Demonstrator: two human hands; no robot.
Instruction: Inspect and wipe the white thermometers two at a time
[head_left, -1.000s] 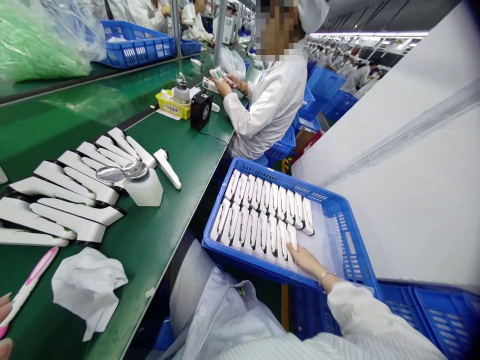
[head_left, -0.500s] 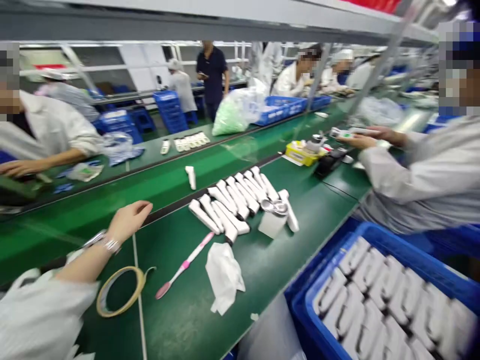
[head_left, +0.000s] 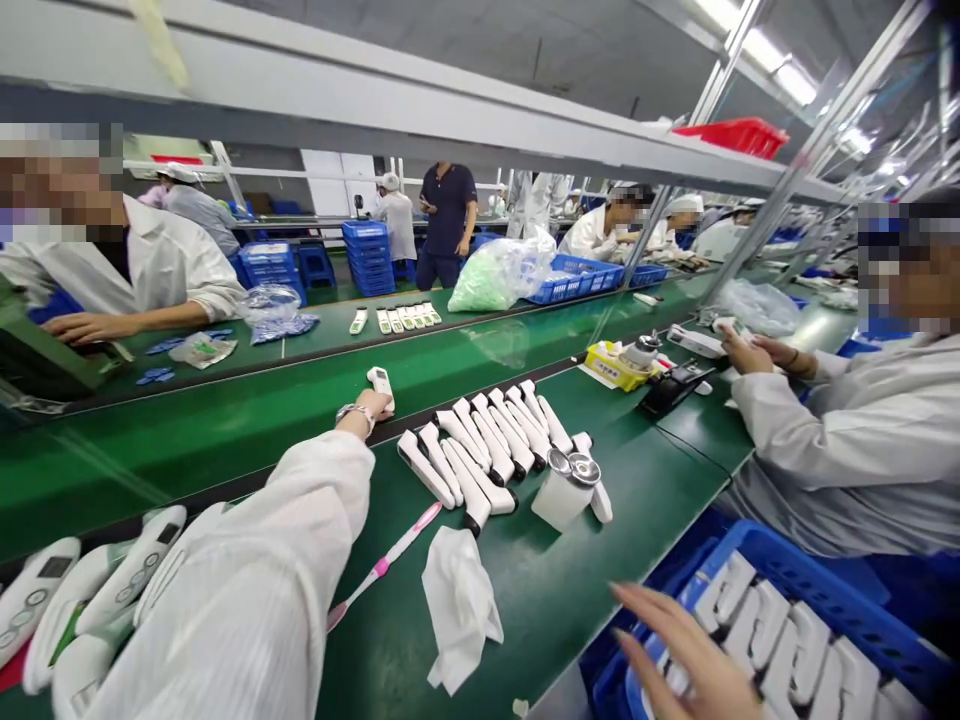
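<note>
My left hand [head_left: 373, 404] reaches out over the green belt, its fingers closed round a white handheld infrared thermometer [head_left: 380, 380]. Most of those fingers are hidden behind the wrist and the thermometer. At the lower right, my right hand [head_left: 686, 645] has its fingers apart and holds nothing, in front of a blue crate [head_left: 847, 590] of white thermometers. Between the two hands, several thermometers [head_left: 480, 440] lie in a slanted row on the green table. A white pump bottle with a metal top [head_left: 559, 500] stands beside them. Nearer me are a pink and white toothbrush [head_left: 386, 560] and a crumpled white wipe [head_left: 459, 610].
More white thermometers [head_left: 124, 580] lie at the lower left, partly behind my sleeve. A yellow box [head_left: 611, 367] and a black device [head_left: 671, 388] stand further right. One co-worker [head_left: 840, 400] sits on the right, another [head_left: 157, 260] across the belt. A grey shelf beam [head_left: 375, 110] crosses overhead.
My left hand has moved forward and right onto the thermometer on the belt and grasped it. My right hand has come into view. The tape roll is now out of sight.
</note>
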